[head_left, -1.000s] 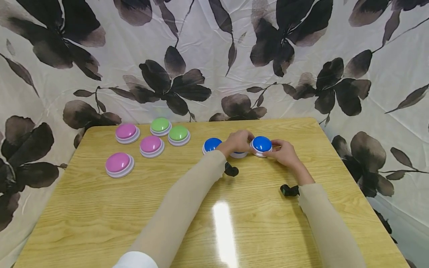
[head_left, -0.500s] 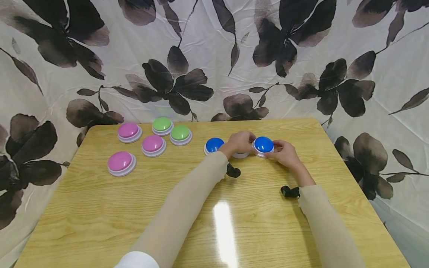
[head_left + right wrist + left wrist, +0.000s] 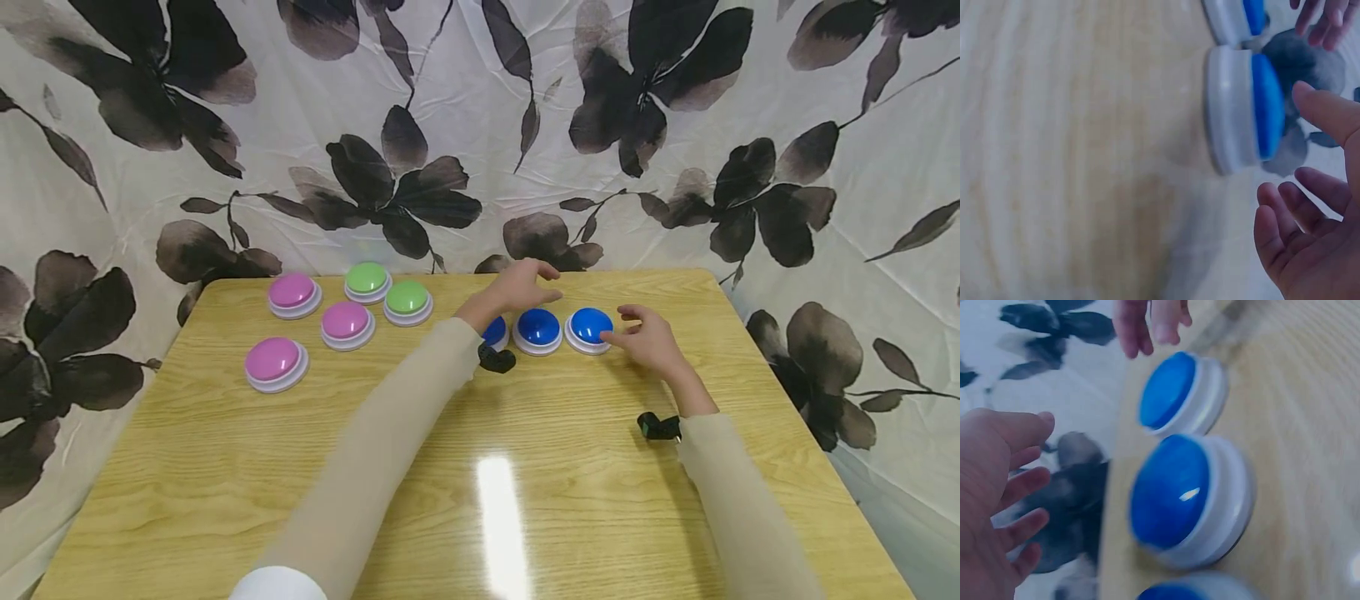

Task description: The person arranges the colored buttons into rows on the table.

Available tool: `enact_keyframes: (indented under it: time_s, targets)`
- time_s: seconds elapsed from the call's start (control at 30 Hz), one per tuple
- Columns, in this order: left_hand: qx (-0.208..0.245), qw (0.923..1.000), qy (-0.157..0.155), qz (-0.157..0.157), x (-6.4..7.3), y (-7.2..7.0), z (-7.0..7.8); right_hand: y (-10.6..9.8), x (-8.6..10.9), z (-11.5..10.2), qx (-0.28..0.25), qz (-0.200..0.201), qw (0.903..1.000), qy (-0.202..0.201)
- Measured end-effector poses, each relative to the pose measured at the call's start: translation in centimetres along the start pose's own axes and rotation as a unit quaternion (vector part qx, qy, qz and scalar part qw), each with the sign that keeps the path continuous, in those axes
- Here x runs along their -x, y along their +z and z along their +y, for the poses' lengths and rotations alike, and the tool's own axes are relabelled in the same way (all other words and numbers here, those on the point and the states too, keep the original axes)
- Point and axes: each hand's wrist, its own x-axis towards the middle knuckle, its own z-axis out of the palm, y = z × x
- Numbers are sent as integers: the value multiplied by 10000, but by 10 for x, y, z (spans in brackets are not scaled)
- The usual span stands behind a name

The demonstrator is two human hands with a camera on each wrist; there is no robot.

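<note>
Three blue dome push buttons with white bases form a row on the right half of the table. My right hand (image 3: 649, 340) hovers just right of the rightmost blue button (image 3: 591, 327), its fingers spread and holding nothing. Above and behind the middle blue button (image 3: 538, 328), my left hand (image 3: 517, 287) hangs with loose fingers, also holding nothing. The left blue button (image 3: 495, 331) is partly hidden by the left wrist. In the left wrist view the left hand (image 3: 991, 494) is apart from the buttons; in the right wrist view the right hand (image 3: 1316, 231) has a gap to the nearest one.
Left of the blue row stand two green buttons (image 3: 367, 278) and three pink buttons (image 3: 272, 360) on the wooden table (image 3: 375, 500). A floral cloth (image 3: 450, 83) hangs right behind the table's back edge. Small black wrist cameras (image 3: 658, 426) stick out below the sleeves.
Both hands have let go of the rightmost blue button, which stays on the table. The left hand has risen back and leftward, uncovering the middle blue button; the right hand has drawn slightly right.
</note>
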Motion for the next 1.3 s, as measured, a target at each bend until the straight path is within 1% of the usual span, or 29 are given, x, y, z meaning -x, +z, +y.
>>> enact_keyframes:
  time_s: [0.1, 0.2, 0.27, 0.43, 0.6, 0.67, 0.83, 0.97, 1.1, 1.3]
  targets:
    - [359, 9991, 211, 100, 12, -17, -9, -4, 3, -12, 77, 81, 9996, -273]
    - [570, 9975, 397, 146, 27, -30, -17, -6, 7, -26, 63, 139, 9984, -547]
    - [637, 9968, 458, 158, 36, -40, -18, -7, 9, -38, 55, 174, 9971, -739]
    - [697, 9959, 568, 112, 64, -63, -17, -8, 13, -68, -3, 98, 9940, -1085]
    - [530, 9952, 768, 303, 94, -81, -23, -3, 18, -90, -76, -64, 9897, -1428]
    - [418, 9952, 778, 416, 108, -89, -26, 0, 21, -97, -62, -98, 9880, -1539]
    - [333, 9957, 666, 560, 148, -108, -30, 5, 31, -114, 3, -179, 9846, -1739]
    - [256, 9948, 538, 823, 176, -120, -41, 11, 35, -127, -93, -366, 9794, -1984]
    - [269, 9939, 240, 1040, 204, -125, -61, 22, 36, -134, -136, -684, 9738, -2164]
    - [457, 9897, -67, 1358, 240, -128, -102, 43, 35, -141, -257, -1044, 9691, -2218]
